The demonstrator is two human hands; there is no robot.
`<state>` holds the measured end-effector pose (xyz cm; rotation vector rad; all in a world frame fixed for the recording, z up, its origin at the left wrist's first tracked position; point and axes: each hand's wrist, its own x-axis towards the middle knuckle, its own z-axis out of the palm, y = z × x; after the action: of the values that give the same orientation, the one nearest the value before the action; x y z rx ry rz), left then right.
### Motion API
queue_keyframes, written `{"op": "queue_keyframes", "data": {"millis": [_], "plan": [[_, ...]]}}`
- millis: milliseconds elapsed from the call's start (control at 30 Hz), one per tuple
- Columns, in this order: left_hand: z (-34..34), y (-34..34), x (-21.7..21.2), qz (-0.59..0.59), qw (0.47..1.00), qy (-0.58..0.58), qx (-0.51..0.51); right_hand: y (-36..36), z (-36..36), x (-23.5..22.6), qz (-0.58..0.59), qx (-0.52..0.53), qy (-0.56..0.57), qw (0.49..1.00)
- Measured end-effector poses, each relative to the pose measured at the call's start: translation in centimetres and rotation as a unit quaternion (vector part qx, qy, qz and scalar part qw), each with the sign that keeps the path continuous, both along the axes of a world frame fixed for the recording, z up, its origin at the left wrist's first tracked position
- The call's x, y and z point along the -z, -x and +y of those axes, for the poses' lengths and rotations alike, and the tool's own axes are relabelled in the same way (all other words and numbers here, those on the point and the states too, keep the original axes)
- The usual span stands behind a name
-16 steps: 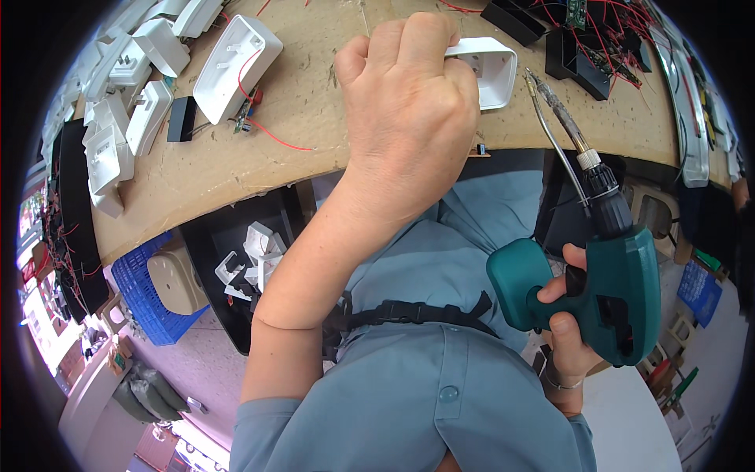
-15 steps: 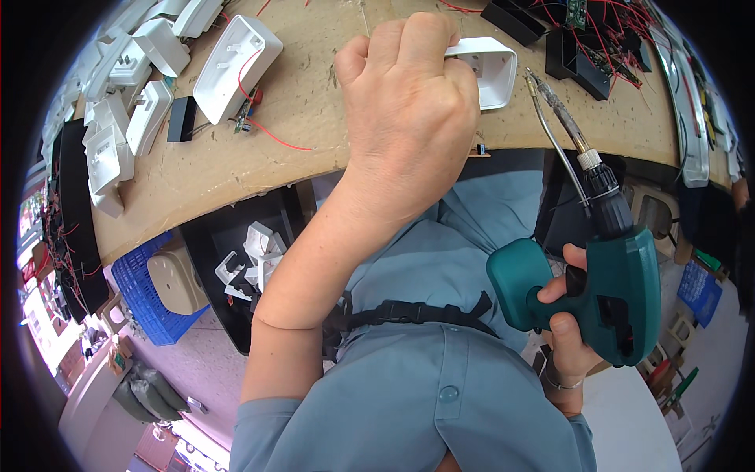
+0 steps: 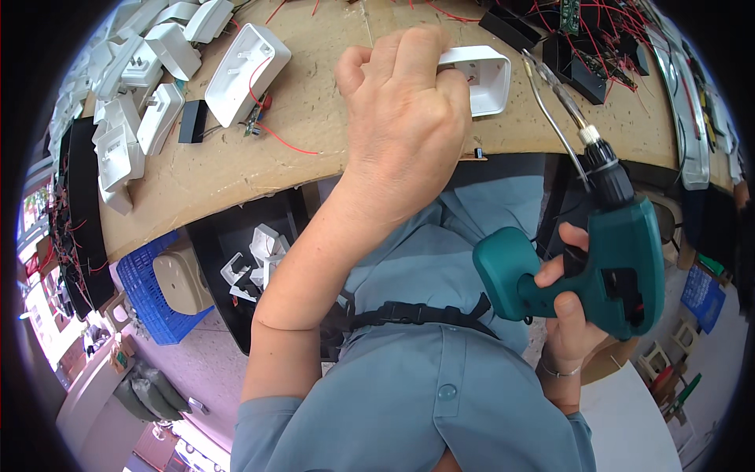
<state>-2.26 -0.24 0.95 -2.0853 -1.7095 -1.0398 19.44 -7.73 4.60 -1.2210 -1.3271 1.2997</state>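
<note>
At the bench [image 3: 322, 86], the left hand [image 3: 405, 114], fingertips hidden, seemingly grips a case [image 3: 491, 85]: likely light, stiff, best held by its walls; the right hand [image 3: 572, 322] grips the gun [image 3: 625, 240].

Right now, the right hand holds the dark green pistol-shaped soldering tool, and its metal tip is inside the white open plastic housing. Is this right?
No: the head view shows the metal tip outside the white plastic housing, to its right. The right hand holds the green soldering tool.
</note>
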Motion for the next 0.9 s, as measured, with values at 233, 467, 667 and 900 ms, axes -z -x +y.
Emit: {"op": "queue_keyframes", "data": {"millis": [233, 467, 667, 900], "plan": [[0.3, -0.1, 0.6, 0.012, 0.997, -0.074, -0.002, 1.0, 2.3, 1.8, 0.138, -0.048, -0.03, 0.989], [-0.9, -0.1, -0.2, 0.093, 0.987, -0.125, -0.021, 1.3, 2.7, 1.9, 0.178, -0.057, -0.019, 0.982], [-2.4, -0.3, -1.9, 0.09, 0.993, 0.027, 0.071, 1.1, 2.6, 1.9, 0.182, -0.053, -0.017, 0.982], [-3.1, 0.6, -3.7, -0.313, 0.871, 0.345, 0.154, 0.9, 2.7, 2.0, 0.184, -0.053, -0.02, 0.981]]}}
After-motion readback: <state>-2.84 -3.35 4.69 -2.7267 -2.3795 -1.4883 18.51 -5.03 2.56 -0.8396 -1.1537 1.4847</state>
